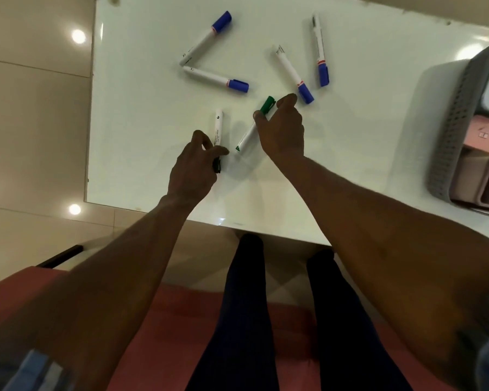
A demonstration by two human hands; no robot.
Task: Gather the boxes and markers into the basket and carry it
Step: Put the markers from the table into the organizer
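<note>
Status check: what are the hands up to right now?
Left hand on black marker. Right hand on green marker. Four blue markers loose. Basket far right.

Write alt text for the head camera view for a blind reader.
Two bare hands reach over a white table: the right hand grips a green-capped marker, the left hand closes on a black-capped marker. Four blue-capped markers lie beyond; a grey basket holds boxes.

Scene is dim with a warm cast. Overhead lamps reflect as round glare spots on the glossy floor (34, 114) and as patches on the desk (350, 153). Soft shadows lie under both hands. Wide-angle distortion bends the edges; lower corners are blurred.
</note>
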